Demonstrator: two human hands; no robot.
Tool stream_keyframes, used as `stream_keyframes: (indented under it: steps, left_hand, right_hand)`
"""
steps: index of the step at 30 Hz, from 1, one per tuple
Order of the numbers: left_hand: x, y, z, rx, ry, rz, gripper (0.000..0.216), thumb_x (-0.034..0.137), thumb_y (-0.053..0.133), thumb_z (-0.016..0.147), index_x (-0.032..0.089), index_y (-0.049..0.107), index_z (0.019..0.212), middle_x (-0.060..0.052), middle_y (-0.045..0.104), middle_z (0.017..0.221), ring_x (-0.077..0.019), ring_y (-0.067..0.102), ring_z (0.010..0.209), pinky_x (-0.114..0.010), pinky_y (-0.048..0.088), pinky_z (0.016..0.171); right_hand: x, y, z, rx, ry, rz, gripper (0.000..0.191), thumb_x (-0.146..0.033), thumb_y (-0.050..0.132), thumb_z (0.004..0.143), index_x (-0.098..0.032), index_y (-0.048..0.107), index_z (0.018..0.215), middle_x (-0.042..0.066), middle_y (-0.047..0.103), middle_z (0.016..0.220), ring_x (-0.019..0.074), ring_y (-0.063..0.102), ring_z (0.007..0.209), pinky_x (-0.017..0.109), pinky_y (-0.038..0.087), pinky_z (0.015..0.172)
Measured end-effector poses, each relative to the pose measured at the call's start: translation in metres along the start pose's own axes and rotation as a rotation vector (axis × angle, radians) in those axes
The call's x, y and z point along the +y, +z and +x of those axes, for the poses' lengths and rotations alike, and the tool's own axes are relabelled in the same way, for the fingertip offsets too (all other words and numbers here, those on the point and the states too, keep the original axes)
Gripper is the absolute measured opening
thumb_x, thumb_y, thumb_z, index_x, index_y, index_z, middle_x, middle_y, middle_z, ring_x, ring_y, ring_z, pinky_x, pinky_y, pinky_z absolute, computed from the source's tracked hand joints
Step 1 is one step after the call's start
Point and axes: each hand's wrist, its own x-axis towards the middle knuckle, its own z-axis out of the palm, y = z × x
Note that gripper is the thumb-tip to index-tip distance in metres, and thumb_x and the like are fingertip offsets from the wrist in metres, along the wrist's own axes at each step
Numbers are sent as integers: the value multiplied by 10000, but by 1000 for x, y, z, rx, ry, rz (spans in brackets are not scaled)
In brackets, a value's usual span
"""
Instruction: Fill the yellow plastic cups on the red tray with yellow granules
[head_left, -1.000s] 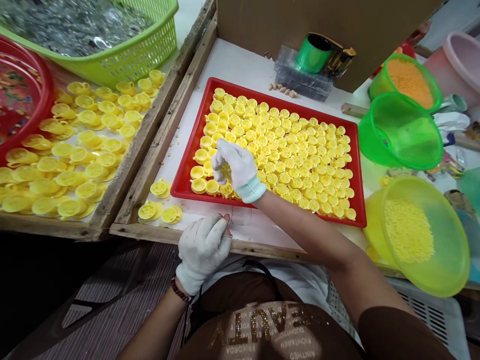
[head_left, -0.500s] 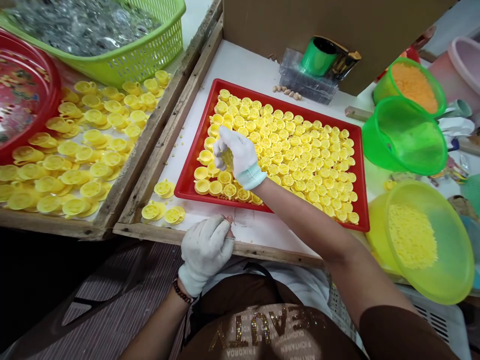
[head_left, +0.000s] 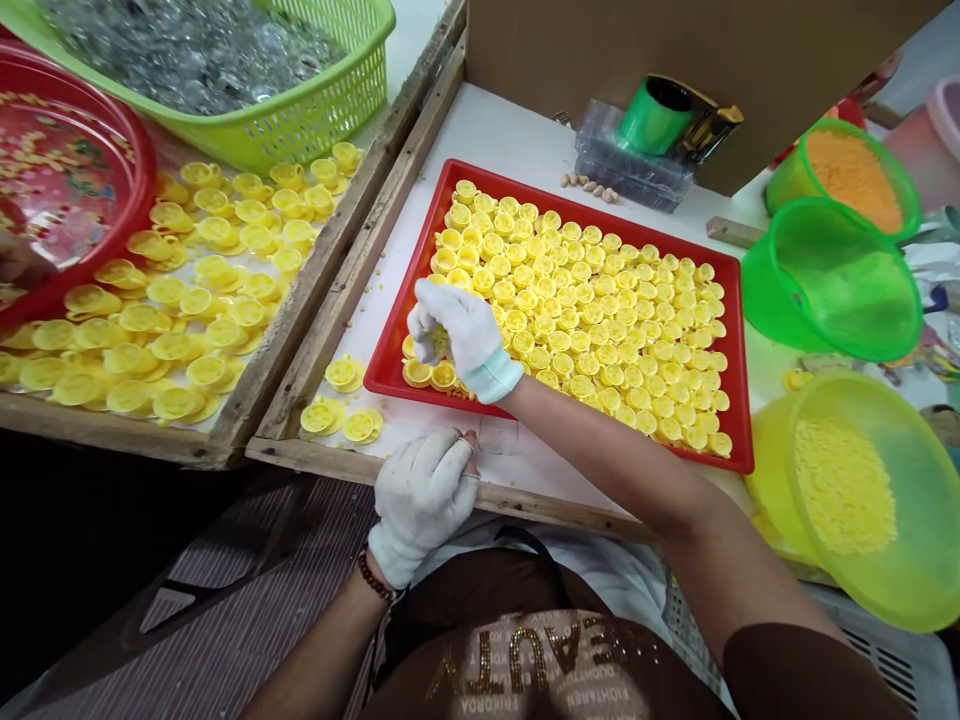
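Note:
My right hand (head_left: 461, 335), in a white glove, is cupped over the left part of a red tray (head_left: 742, 420). Small yellow pellets (head_left: 441, 342) show in its curled fingers. Rows of little yellow toy cups (head_left: 577, 310) cover the tray, many with bits inside; the hand hides some at the left. By the table's front wooden edge rests my left hand (head_left: 427, 500), gloved too, its fingers curled closed; whether it holds anything is hidden. Left of it lie a few yellow cups on saucers (head_left: 362, 425).
At right stand a yellow basin (head_left: 922, 500) with yellow pellets, a green basin (head_left: 832, 280) and a bowl of orange pellets (head_left: 855, 180). Beyond a wooden divider (head_left: 285, 330) are more yellow cups (head_left: 180, 350), a red basin with a person's hand (head_left: 19, 260), and a green basket (head_left: 300, 125) of clear pieces.
My right hand has shifted slightly toward the tray's near left, still cupped. The view has moved a little, and another person's hand now shows at the red basin. My left hand stays at the edge.

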Motion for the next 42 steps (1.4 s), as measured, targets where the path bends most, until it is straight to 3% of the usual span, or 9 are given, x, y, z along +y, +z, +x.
stream_keyframes:
  steps: [6, 10, 14, 21, 27, 31, 34, 42]
  left_hand:
    - [1, 1, 2, 10, -4, -8, 145, 118, 591, 848, 189, 637, 966, -67, 735, 915, -220, 647, 754, -360, 460, 676]
    - [1, -1, 3, 5, -10, -12, 134, 124, 591, 858, 193, 636, 963, -66, 737, 913, -218, 652, 752, -359, 464, 675]
    - [1, -1, 2, -5, -14, -18, 132, 129, 600, 859, 191, 644, 967, -67, 736, 917, -223, 653, 759, -362, 467, 678]
    - [1, 1, 1, -5, -18, -11, 162, 116, 607, 840, 186, 649, 980, -62, 739, 924, -223, 650, 756, -366, 465, 681]
    - [0, 1, 1, -9, -19, -6, 125, 141, 603, 855, 188, 655, 959, -62, 736, 915, -219, 649, 761, -363, 474, 692]
    - [1, 1, 1, -8, -15, -6, 126, 137, 604, 848, 188, 660, 950, -61, 737, 911, -219, 647, 754, -367, 472, 671]
    - [1, 0, 1, -9, -22, -11, 118, 134, 593, 850, 189, 661, 930, -67, 738, 929, -219, 648, 770, -367, 478, 681]
    - [1, 0, 1, -6, -18, -16, 119, 141, 603, 851, 185, 661, 945, -54, 733, 902, -213, 622, 733, -368, 470, 674]
  right_hand:
    - [-18, -8, 9, 54, -67, -1, 588, -716, 651, 852, -213, 410, 666, -50, 539, 600, 60, 463, 421, 207, 313, 384]
    - [-16, -15, 5, 47, -38, -111, 580, -719, 649, 848, -209, 439, 668, -40, 552, 612, 60, 485, 456, 203, 351, 420]
    - [-18, -21, 8, 74, -79, -55, 585, -708, 655, 852, -211, 421, 652, -43, 535, 607, 68, 480, 430, 215, 317, 403]
    - [-25, -4, 10, 50, 0, 80, 600, -722, 621, 874, -225, 350, 674, -59, 485, 568, 53, 375, 389, 214, 234, 370]
    - [-1, 2, -12, -24, 42, -17, 572, -682, 687, 848, -207, 432, 659, -27, 546, 604, 68, 477, 448, 218, 372, 420]
    - [-3, 3, -4, 22, 40, 14, 602, -734, 657, 840, -216, 408, 659, -37, 519, 585, 66, 443, 429, 214, 319, 393]
    - [-7, 9, 2, -26, 4, 30, 610, -748, 634, 849, -216, 407, 655, -40, 512, 583, 66, 431, 422, 215, 305, 393]
    - [7, 19, -1, -147, -98, -203, 467, -578, 650, 920, -200, 528, 674, -37, 550, 621, 76, 548, 559, 208, 458, 567]
